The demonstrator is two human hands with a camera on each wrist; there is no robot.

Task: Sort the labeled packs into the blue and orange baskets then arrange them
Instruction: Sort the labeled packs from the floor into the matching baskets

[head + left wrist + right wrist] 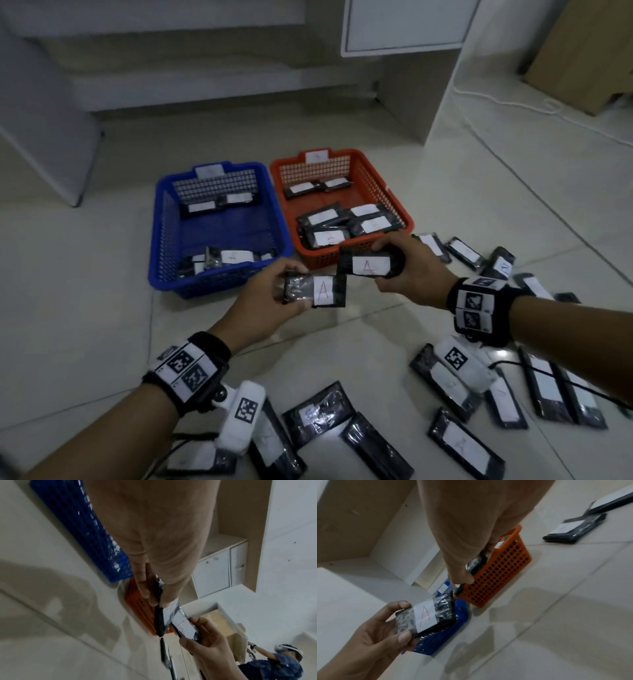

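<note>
My left hand (270, 298) pinches a black pack with a white label marked A (317, 290), thumb on top and fingers under it, above the floor in front of the blue basket (161, 240). In the right wrist view the same pack (426, 616) shows its red A. My right hand (407, 270) grips a second black pack labelled A (370, 265) just in front of the orange basket (397, 198). Both baskets hold several labelled packs. In the left wrist view my left fingers (142, 585) clamp the pack edge-on.
Many black labelled packs (466, 445) lie scattered on the tiled floor near me and to the right (466, 253). White steps and a cabinet (404, 27) stand behind the baskets. A white cable (548, 106) runs along the floor at the far right. Another person (281, 665) shows in the left wrist view.
</note>
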